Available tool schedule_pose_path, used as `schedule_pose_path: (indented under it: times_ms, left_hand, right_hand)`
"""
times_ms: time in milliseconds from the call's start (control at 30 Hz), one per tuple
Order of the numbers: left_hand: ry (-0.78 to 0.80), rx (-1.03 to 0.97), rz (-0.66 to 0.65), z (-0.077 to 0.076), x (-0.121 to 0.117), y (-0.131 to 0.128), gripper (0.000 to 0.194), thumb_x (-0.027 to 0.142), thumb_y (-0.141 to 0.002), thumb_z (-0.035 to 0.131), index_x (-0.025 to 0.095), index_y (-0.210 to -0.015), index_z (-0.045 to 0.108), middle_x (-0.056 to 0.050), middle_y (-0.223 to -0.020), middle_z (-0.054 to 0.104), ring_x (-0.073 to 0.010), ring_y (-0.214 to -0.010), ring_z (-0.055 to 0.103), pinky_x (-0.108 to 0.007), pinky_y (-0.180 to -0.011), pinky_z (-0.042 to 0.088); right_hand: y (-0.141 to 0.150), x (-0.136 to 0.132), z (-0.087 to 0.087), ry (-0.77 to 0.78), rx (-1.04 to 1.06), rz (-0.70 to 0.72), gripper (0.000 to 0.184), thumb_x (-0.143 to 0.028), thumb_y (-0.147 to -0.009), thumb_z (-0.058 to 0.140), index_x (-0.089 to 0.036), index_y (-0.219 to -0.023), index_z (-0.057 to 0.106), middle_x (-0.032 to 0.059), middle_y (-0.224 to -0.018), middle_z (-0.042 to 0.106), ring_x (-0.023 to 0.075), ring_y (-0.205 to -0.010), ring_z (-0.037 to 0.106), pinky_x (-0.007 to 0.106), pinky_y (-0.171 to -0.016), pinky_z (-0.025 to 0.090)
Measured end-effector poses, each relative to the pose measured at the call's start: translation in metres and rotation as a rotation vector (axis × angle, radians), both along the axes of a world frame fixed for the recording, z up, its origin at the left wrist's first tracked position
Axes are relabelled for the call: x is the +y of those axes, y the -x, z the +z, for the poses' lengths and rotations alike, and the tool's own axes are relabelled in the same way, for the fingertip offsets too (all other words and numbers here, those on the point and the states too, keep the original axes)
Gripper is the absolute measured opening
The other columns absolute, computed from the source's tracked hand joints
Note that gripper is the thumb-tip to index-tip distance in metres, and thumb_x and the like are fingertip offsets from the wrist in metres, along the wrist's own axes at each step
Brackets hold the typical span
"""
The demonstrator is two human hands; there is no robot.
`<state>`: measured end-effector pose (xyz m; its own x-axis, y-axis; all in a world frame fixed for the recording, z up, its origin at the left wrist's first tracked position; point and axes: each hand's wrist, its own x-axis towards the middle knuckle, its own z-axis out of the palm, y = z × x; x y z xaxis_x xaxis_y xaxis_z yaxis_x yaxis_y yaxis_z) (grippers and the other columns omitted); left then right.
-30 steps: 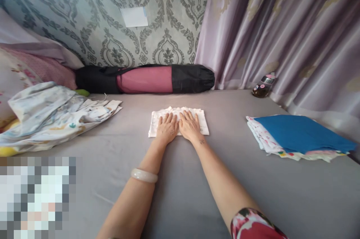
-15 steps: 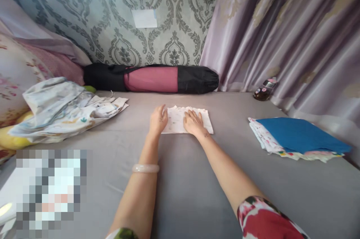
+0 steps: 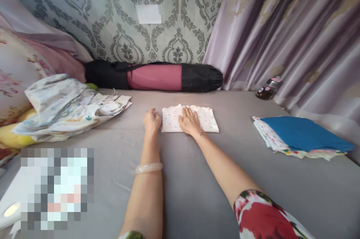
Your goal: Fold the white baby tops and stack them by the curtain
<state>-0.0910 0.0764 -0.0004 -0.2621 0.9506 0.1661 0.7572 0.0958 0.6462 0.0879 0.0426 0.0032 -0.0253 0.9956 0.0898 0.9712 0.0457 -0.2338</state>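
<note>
A small folded white printed cloth (image 3: 202, 119) lies on the grey bed sheet (image 3: 197, 179) ahead of me. My right hand (image 3: 189, 121) rests flat on its left half, fingers stretched out. Just off the cloth's left edge, my left hand (image 3: 152, 121) sits on the sheet with its fingers curled under; whether it pinches the cloth's edge I cannot make out. A pale bangle (image 3: 148, 168) circles my left wrist.
A heap of unfolded light printed cloths (image 3: 67, 107) lies at the left by floral pillows (image 3: 19, 74). A stack of folded cloths topped by a blue one (image 3: 302, 134) lies at the right. A black and pink rolled bag (image 3: 154, 76) lines the wall; a bottle (image 3: 267, 89) lies by the curtain.
Both hands lay flat side by side on the cloth. My left hand slid left off its edge and curled; my right hand stayed on the cloth. The view shifted slightly.
</note>
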Motion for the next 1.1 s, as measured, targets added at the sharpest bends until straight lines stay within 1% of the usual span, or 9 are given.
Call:
schedule_pose_path:
  times_ms: [100, 233, 367, 467, 567, 733, 833, 967, 1100]
  left_hand:
    - [0.001, 0.001, 0.006, 0.001, 0.0, 0.001, 0.041, 0.02, -0.091, 0.042, 0.011, -0.127, 0.06, -0.018, -0.126, 0.064, -0.0265, -0.124, 0.056, -0.037, -0.106, 0.041]
    - [-0.022, 0.004, 0.017, 0.0, -0.001, 0.0, 0.039, 0.02, -0.091, 0.043, 0.011, -0.123, 0.062, -0.018, -0.123, 0.065, -0.0261, -0.123, 0.057, -0.037, -0.106, 0.041]
    - [-0.067, 0.01, 0.022, -0.001, -0.001, -0.001, 0.038, 0.019, -0.091, 0.042, 0.013, -0.123, 0.063, -0.016, -0.123, 0.065, -0.0238, -0.122, 0.058, -0.034, -0.106, 0.041]
    - [-0.036, 0.038, 0.019, 0.001, -0.002, -0.001, 0.04, 0.016, -0.09, 0.041, 0.011, -0.124, 0.062, -0.017, -0.123, 0.065, -0.0245, -0.122, 0.057, -0.035, -0.106, 0.04]
    - [-0.002, 0.059, 0.005, 0.004, -0.004, -0.001, 0.046, 0.007, -0.085, 0.04, 0.009, -0.126, 0.062, -0.018, -0.125, 0.064, -0.0255, -0.123, 0.057, -0.036, -0.107, 0.04]
    - [0.004, 0.028, 0.03, 0.004, -0.004, 0.002, 0.048, 0.005, -0.082, 0.041, 0.014, -0.122, 0.064, -0.015, -0.125, 0.065, -0.0244, -0.126, 0.055, -0.037, -0.107, 0.041]
    - [0.018, -0.004, 0.047, 0.004, -0.002, 0.004, 0.047, 0.005, -0.082, 0.041, 0.014, -0.122, 0.064, -0.015, -0.125, 0.065, -0.0235, -0.128, 0.053, -0.036, -0.107, 0.04]
    - [0.02, -0.026, 0.051, 0.005, -0.002, 0.006, 0.049, 0.004, -0.081, 0.041, 0.014, -0.122, 0.064, -0.016, -0.127, 0.064, -0.0241, -0.126, 0.055, -0.037, -0.107, 0.041]
    - [0.009, -0.022, 0.048, 0.007, -0.004, 0.007, 0.049, 0.005, -0.08, 0.04, 0.014, -0.121, 0.064, -0.014, -0.126, 0.065, -0.0226, -0.125, 0.056, -0.034, -0.107, 0.039]
  right_hand:
    - [0.003, 0.002, 0.007, 0.04, 0.002, -0.007, 0.06, -0.037, -0.1, 0.026, -0.006, -0.152, 0.029, 0.0122, -0.16, 0.023, 0.0238, -0.149, 0.016, 0.047, -0.12, 0.009]
    - [0.02, 0.005, 0.014, -0.017, 0.028, 0.053, 0.059, -0.037, -0.101, 0.024, -0.007, -0.151, 0.032, 0.0124, -0.16, 0.024, 0.0252, -0.149, 0.016, 0.05, -0.12, 0.006]
    - [0.036, 0.007, 0.007, -0.045, 0.057, 0.091, 0.058, -0.038, -0.101, 0.024, -0.009, -0.15, 0.036, 0.0113, -0.158, 0.031, 0.0248, -0.148, 0.019, 0.049, -0.12, 0.009]
    - [0.039, 0.007, -0.002, -0.063, 0.048, 0.077, 0.057, -0.036, -0.1, 0.025, -0.01, -0.149, 0.038, 0.0099, -0.157, 0.033, 0.0243, -0.147, 0.022, 0.048, -0.12, 0.009]
    - [0.037, 0.007, -0.005, -0.067, 0.037, 0.073, 0.056, -0.035, -0.099, 0.026, -0.011, -0.149, 0.038, 0.0088, -0.157, 0.033, 0.0236, -0.147, 0.022, 0.048, -0.12, 0.009]
    - [0.036, 0.007, 0.0, -0.025, 0.037, 0.076, 0.057, -0.035, -0.099, 0.026, -0.011, -0.15, 0.036, 0.0097, -0.158, 0.032, 0.0246, -0.147, 0.02, 0.049, -0.119, 0.009]
    - [0.038, 0.008, 0.005, -0.012, 0.049, 0.076, 0.056, -0.034, -0.099, 0.027, -0.01, -0.148, 0.038, 0.0113, -0.157, 0.033, 0.0255, -0.146, 0.022, 0.05, -0.119, 0.01]
    - [0.051, 0.012, 0.01, -0.045, 0.056, 0.094, 0.054, -0.031, -0.099, 0.028, -0.009, -0.147, 0.039, 0.0125, -0.157, 0.032, 0.0249, -0.147, 0.02, 0.049, -0.12, 0.007]
    - [0.065, 0.015, 0.008, -0.053, 0.078, 0.151, 0.054, -0.03, -0.1, 0.027, -0.008, -0.148, 0.038, 0.0119, -0.157, 0.033, 0.0233, -0.147, 0.02, 0.046, -0.12, 0.007]
